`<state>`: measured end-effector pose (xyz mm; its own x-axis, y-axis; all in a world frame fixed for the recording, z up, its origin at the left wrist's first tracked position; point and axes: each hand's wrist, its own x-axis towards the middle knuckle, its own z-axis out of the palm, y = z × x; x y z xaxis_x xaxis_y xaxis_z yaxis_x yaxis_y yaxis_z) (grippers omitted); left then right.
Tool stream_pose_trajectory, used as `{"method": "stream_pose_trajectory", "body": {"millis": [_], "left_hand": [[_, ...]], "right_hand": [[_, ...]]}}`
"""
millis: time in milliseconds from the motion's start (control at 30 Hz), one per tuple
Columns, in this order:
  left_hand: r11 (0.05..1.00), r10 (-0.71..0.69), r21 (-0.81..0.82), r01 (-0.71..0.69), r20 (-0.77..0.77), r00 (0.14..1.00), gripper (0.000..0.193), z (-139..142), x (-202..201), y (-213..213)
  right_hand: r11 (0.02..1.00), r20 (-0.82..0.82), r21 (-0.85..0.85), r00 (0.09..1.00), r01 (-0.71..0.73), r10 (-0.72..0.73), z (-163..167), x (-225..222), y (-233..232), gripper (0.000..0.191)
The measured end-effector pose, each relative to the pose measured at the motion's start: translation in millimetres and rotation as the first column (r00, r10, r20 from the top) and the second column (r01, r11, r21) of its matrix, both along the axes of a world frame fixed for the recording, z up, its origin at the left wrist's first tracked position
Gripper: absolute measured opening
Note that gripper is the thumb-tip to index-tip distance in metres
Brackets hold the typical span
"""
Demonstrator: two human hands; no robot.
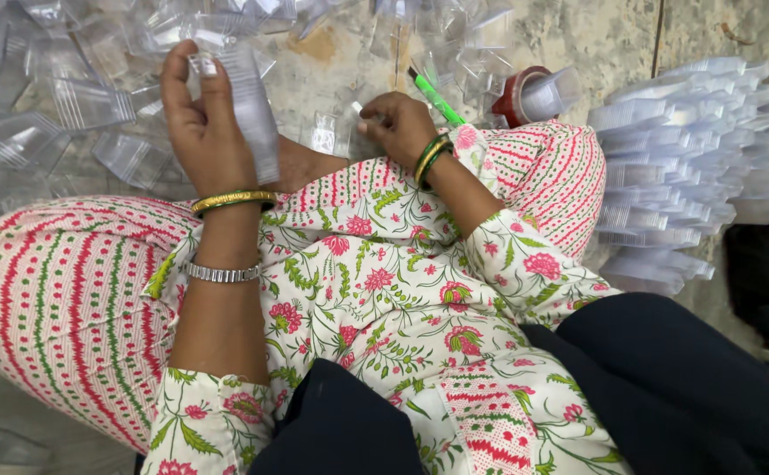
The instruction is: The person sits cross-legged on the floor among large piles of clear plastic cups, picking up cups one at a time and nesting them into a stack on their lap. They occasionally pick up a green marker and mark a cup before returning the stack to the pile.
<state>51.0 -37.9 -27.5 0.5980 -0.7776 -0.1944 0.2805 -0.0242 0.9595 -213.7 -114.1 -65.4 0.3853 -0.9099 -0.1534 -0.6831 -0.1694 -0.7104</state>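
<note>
My left hand [201, 123] is raised above my knee and grips a small stack of clear ribbed plastic pouches [252, 119], held upright. My right hand [399, 128] is just to its right, fingers curled. It pinches a small clear plastic piece [355, 110] at its fingertips, and a green pen-like stick [435, 98] pokes out from behind it. Both wrists carry bangles. My legs in a patterned pink, green and white garment fill the lower middle.
Loose clear pouches [59, 114] lie scattered over the stone floor at the top left and top middle. A tall fanned stack of clear pouches [688, 167] sits at the right. A red-cored tape roll [525, 92] lies beyond my right hand.
</note>
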Motion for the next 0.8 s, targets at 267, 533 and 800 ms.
{"method": "stream_pose_trajectory", "body": {"millis": [267,533,800], "left_hand": [[0.922,0.228,-0.323,-0.212,0.012,0.974,0.043,-0.9,25.8,-1.0],[0.895,0.268,-0.359,-0.266,-0.044,0.962,0.043,12.6,25.5,0.8],[0.913,0.291,-0.274,-0.303,-0.083,0.953,0.043,8.6,24.1,-7.2]], "right_hand": [[0.999,0.132,0.047,0.991,-0.009,0.003,49.5,16.7,0.6,0.043],[0.917,-0.005,-0.139,0.926,-0.375,0.377,39.9,49.3,7.8,0.063],[0.876,-0.142,-0.469,0.989,-0.112,0.051,21.2,88.6,-20.1,0.038]]}}
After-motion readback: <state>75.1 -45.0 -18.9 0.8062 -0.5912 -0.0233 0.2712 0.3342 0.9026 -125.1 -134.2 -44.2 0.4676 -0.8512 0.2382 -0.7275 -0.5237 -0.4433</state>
